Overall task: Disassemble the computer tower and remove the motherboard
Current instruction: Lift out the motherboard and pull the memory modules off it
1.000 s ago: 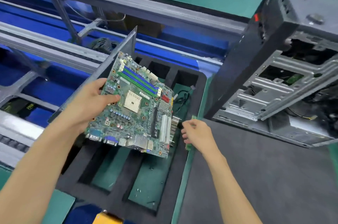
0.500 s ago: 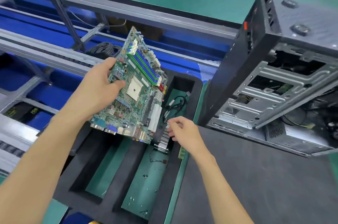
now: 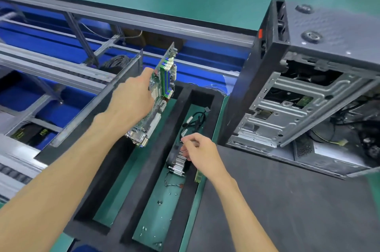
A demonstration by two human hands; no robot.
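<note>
My left hand [image 3: 131, 99] grips the green motherboard [image 3: 163, 87] by its left edge and holds it almost on edge above the black foam tray [image 3: 156, 149]. In the tray's right slot stands a finned metal heatsink [image 3: 178, 162]. The fingers of my right hand [image 3: 200, 153] are curled and touch the heatsink's top fins. The opened computer tower [image 3: 298, 97] stands on the right, its bare metal frame facing me.
Black cables [image 3: 195, 122] lie in the right slot behind the heatsink, with small screws [image 3: 159, 202] on the slot floor. A memory stick [image 3: 198, 175] leans at the tray's right edge. A dark mat [image 3: 287, 210] covers the bench front. Blue conveyor rails [image 3: 61, 62] run on the left.
My left hand has tilted the motherboard from nearly flat to almost vertical and moved it up and away. My right hand has moved from the tray's right edge onto the heatsink.
</note>
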